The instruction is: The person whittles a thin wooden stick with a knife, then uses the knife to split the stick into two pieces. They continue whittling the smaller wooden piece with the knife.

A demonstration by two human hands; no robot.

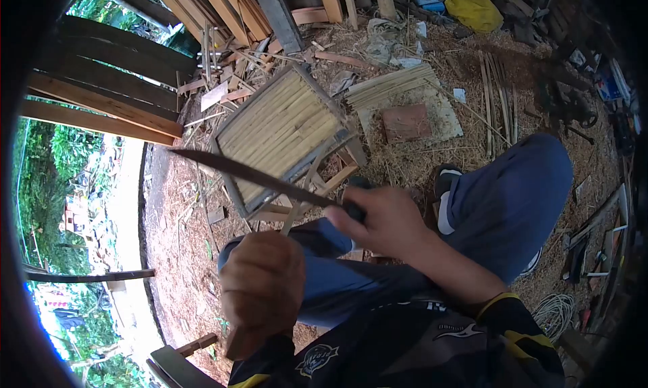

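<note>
My right hand (391, 216) is closed around the dark handle of a long knife (243, 174), whose blade points up and to the left. My left hand (262, 280) makes a fist around a thin bamboo strip (291, 220). One end of the strip rises past the knuckles and passes across the blade in this view; a wider end shows below the fist. Beyond the hands stands a low wooden frame (226, 160) topped with a panel of bamboo slats (270, 121), and the blade overlaps its near edge.
Shavings cover the ground. Cut bamboo strips (391, 84) lie beside a reddish-brown square board (406, 122), with longer strips (496, 104) farther right. Planks (229, 10) lean at the back near a yellow bag (474, 13). Coiled cord (555, 314) lies at lower right.
</note>
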